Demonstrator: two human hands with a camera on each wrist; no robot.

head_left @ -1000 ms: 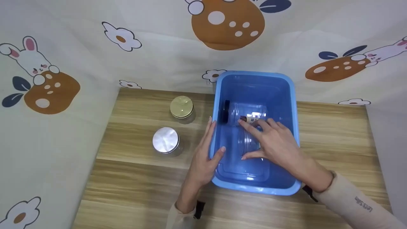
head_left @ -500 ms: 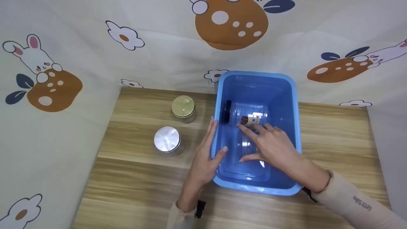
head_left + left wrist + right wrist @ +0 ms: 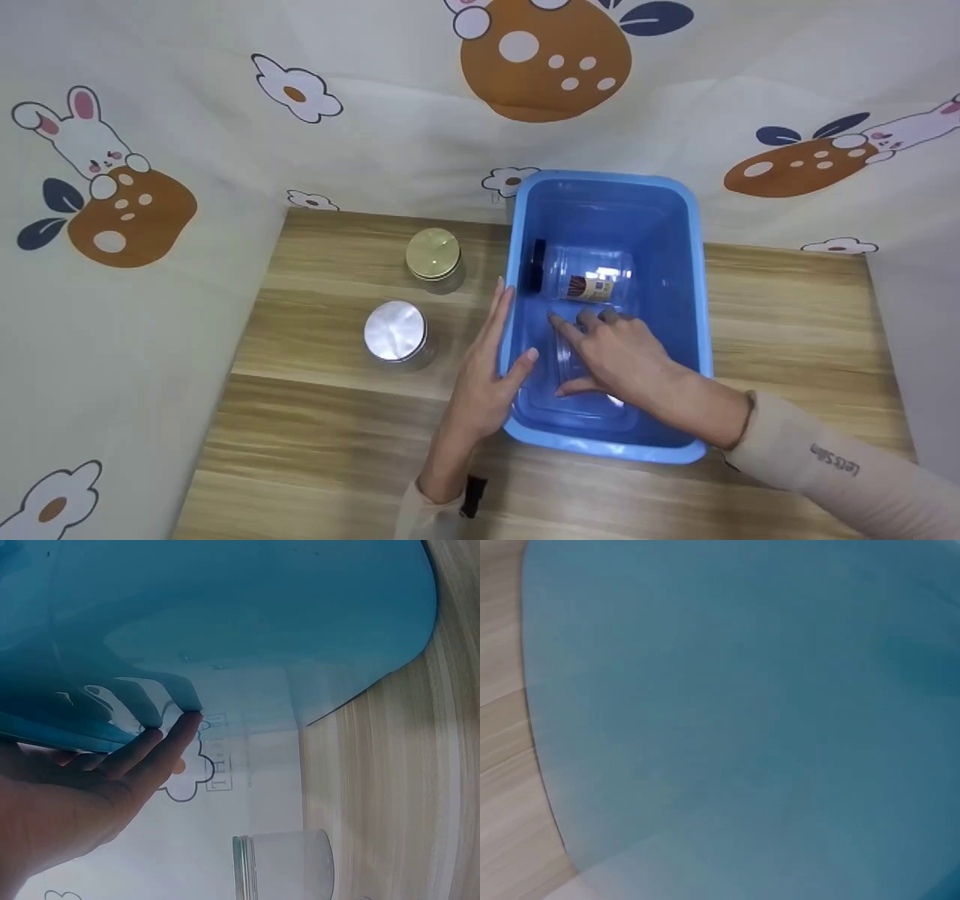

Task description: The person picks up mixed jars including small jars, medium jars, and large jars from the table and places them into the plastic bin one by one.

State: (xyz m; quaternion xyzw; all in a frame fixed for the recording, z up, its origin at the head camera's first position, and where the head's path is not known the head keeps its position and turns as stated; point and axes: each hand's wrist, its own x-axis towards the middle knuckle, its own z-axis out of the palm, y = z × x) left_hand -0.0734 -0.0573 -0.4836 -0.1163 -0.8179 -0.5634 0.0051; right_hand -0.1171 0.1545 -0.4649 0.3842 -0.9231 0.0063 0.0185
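A blue plastic bin [image 3: 607, 450] stands on the wooden table, and inside it a clear jar with a black lid and a small label [image 3: 591, 289] lies on its side. My right hand [image 3: 619, 352] reaches into the bin and grips a second clear jar [image 3: 568, 361] lying nearer me, thumb on one side and fingers on the other; most of that jar is hidden beneath the hand. Against the bin's left outer wall my left hand [image 3: 484, 379] rests with straight fingers, its thumb over the rim. The right wrist view shows only the bin wall [image 3: 705, 720] and some table.
Left of the bin, a gold-lidded clear jar [image 3: 433, 253] and a silver-lidded clear jar [image 3: 394, 331] stand upright on the table [image 3: 315, 435]. A printed cloth [image 3: 390, 135] hangs close behind the table and along its sides.
My right hand has shifted toward the near end of the bin, taking the gripped jar with it and uncovering the label of the other jar. My left hand stays at the bin's side.
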